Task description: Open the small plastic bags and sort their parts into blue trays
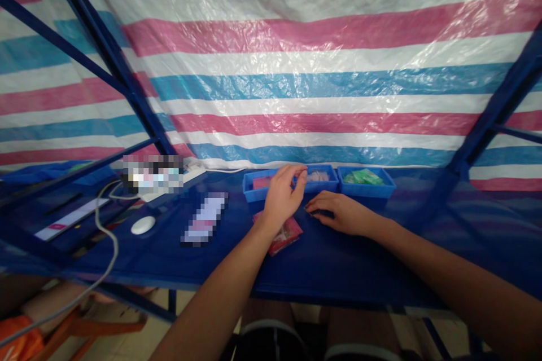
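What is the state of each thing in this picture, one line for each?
Left hand: raised above the long blue tray, fingertips pinched.
Right hand: palm down on the table.
Red packet: flat, partly under the left wrist.
Small blue tray: holds green packets.
Mouse: lying untouched.

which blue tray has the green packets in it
The rightmost blue plastic tray; the wider blue tray by the left hand holds pink and pale items.
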Tool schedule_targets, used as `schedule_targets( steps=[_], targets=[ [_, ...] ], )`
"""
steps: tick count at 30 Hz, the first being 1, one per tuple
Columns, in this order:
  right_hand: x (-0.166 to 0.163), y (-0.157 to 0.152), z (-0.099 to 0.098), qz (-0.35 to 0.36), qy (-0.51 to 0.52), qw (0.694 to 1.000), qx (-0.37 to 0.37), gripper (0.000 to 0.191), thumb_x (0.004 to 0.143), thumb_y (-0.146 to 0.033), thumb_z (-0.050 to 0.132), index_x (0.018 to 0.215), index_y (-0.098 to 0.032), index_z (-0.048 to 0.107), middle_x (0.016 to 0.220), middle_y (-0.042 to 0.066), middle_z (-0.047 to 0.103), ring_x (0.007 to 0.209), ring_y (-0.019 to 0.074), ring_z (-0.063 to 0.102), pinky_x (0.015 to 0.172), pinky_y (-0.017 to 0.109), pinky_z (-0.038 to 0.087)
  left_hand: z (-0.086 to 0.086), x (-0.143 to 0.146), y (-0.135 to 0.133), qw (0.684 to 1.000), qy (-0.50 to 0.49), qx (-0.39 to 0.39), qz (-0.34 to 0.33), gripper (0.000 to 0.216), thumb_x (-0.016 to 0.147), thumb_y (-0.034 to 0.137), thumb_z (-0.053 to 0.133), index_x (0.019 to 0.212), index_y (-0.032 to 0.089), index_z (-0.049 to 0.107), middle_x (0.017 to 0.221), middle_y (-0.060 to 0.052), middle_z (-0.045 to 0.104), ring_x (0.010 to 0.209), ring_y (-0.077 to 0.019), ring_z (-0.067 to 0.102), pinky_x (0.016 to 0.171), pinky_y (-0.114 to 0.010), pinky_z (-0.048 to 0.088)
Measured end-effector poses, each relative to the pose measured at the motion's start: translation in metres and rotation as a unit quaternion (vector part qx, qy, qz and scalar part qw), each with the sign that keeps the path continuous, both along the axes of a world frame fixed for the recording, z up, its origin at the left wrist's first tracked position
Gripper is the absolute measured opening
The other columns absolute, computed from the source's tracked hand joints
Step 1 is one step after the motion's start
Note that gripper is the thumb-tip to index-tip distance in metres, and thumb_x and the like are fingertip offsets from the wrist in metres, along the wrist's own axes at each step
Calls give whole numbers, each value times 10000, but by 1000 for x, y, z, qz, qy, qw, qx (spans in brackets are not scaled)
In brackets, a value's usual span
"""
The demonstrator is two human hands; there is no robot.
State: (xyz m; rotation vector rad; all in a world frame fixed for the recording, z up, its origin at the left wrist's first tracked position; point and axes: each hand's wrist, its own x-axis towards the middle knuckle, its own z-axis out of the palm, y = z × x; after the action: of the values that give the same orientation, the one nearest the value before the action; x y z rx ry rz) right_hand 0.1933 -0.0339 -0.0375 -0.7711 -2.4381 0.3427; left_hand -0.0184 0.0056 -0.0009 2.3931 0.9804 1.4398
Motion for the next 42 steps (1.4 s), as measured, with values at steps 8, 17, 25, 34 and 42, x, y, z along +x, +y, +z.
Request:
schedule_targets(
  steps=[8,17,25,34,42],
  targets=[
    [0,3,-2,-83,77,994,-4,213,944,-140,609,1032,-244,772,1005,57,790,924,237,747,892,385,578,1,1,-3,998,27,-22,-51,275,1075,372,540,1165,206,740,1127,-76,778,1051,-228,720,998,-385,554],
    [6,2,2,-40,9,999,-22,180,921,-168,712,1064,-247,789,1095,69,793,1059,255,740,994,395,567,-2,6,-8,988,110,-22,-109,337,1092,417,499,1206,207,735,1186,-91,768,1149,-250,691,1066,-406,520],
    [-1,4,-4,-108,165,977,-81,194,931,-188,653,1077,-246,767,1015,57,820,896,248,782,867,404,615,-1,5,-6,990,78,-42,-113,321,1087,406,517,1203,212,746,1190,-84,781,1120,-241,722,1031,-384,538],
    [6,14,0,-137,456,841,-256,337,794,-460,881,1001,-227,752,902,47,803,778,212,756,801,396,642,-15,6,7,972,17,-181,-146,256,978,286,691,1211,189,732,1029,-71,829,898,-206,785,845,-316,594],
    [5,13,-3,-139,442,849,-253,407,764,-479,913,1037,-223,754,969,67,816,872,231,769,880,412,622,-18,8,6,968,-24,-200,-147,205,953,301,715,1118,183,746,1025,-68,817,904,-189,771,831,-298,589]
  ],
)
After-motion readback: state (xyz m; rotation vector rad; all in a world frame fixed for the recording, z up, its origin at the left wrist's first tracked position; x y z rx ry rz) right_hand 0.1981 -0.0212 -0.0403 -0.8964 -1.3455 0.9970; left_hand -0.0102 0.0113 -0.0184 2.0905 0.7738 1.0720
